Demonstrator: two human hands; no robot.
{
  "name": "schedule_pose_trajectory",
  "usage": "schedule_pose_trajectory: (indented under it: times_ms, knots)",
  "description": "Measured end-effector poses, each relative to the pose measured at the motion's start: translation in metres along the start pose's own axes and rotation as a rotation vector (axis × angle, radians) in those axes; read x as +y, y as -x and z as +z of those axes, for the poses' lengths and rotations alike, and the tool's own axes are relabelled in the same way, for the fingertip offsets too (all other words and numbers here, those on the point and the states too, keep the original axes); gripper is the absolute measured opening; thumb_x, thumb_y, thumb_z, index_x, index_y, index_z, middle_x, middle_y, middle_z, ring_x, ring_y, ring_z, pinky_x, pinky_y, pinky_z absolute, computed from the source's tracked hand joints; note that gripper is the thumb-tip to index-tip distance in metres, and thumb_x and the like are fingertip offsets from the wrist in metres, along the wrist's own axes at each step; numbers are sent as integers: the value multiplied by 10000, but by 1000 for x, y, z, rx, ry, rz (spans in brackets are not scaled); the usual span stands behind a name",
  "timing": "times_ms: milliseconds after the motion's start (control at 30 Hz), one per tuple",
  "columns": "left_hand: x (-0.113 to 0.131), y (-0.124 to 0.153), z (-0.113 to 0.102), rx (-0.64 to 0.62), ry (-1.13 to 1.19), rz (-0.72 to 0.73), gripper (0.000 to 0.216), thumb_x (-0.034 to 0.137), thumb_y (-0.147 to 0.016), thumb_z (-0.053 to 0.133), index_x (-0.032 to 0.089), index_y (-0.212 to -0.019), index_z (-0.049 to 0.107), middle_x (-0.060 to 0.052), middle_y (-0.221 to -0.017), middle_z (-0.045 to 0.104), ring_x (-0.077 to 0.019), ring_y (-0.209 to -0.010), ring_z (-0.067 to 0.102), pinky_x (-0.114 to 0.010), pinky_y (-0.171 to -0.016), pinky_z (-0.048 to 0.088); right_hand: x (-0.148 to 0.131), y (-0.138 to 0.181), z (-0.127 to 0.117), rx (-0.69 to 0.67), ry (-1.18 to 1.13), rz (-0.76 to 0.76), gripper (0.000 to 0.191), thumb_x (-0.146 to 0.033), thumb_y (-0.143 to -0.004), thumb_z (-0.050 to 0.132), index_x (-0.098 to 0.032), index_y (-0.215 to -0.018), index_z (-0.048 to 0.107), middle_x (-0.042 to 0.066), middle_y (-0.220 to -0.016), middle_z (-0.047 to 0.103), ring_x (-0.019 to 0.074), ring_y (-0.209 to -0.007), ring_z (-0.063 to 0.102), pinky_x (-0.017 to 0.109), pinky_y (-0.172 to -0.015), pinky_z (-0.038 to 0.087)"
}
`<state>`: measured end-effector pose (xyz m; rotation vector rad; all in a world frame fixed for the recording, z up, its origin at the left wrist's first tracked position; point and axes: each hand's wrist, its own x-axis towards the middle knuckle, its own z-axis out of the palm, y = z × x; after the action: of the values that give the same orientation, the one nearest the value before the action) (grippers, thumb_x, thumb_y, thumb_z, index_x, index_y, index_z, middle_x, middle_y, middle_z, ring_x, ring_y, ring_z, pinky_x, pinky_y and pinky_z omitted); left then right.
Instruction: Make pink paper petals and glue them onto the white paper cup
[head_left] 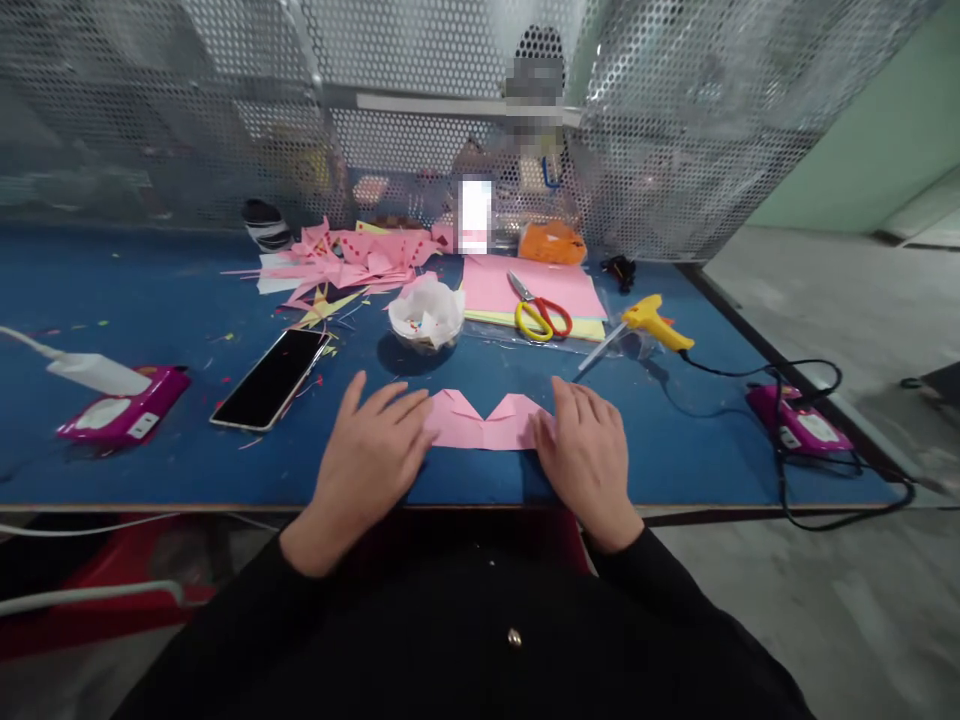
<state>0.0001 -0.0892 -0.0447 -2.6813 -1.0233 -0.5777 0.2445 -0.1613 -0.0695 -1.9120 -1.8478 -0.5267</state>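
A folded strip of pink paper (484,432) lies on the blue table just in front of me, with two raised peaks and a V-shaped notch between them. My left hand (373,445) is at its left end, palm down, thumb and nearest fingers on the paper and the outer fingers stretched over the table. At the right end, my right hand (586,445) has its thumb and fingers closed about the paper. Both ends of the strip are partly hidden under my fingers.
Beyond my hands stand a paper-lined bowl (427,315), scissors (534,310) on a pink paper stack (487,285), and pink scraps (360,255). A phone (271,380) lies left; a yellow glue gun (656,322) with its cord (727,372) lies right. Purple power strips (799,420) flank both sides.
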Motion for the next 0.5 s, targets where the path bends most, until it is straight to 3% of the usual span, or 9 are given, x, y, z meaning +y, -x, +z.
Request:
schedule_pose_trajectory:
  times_ms: [67, 167, 333, 500]
  knots:
    - [16, 2, 7, -46, 45, 50, 427, 379, -1038, 427, 116, -1291, 650, -125, -1355, 672, -348, -1273, 578, -646, -1145, 308, -3, 1, 1, -2, -150, -149, 442, -281, -1005, 470, -33, -1369, 502, 224, -1285, 673, 325, -1242, 591, 481, -1017, 468]
    - [31, 3, 20, -89, 74, 64, 609, 526, -1027, 391, 69, -1388, 566, -163, -1446, 594, -379, -1375, 486, -652, -1164, 274, -8, 5, 6, -117, -252, -266, 514, -372, -1031, 435, -2, -1382, 498, 224, -1354, 642, 326, -1347, 529, 479, -1106, 427]
    - [32, 5, 30, -102, 87, 50, 646, 544, -1026, 372, 30, -1352, 589, -190, -1407, 620, -395, -1352, 509, -645, -1172, 257, -10, 13, 13, -242, -234, -279, 696, -522, -1022, 401, 50, -1411, 473, 275, -1426, 571, 362, -1392, 490, 515, -1142, 405]
    - [30, 5, 29, -86, 107, 37, 613, 524, -1026, 394, 39, -1339, 601, -185, -1384, 639, -382, -1326, 539, -632, -1175, 260, -10, 14, 12, -270, -209, -261, 635, -468, -1031, 387, 22, -1430, 457, 263, -1411, 591, 345, -1346, 543, 524, -1125, 427]
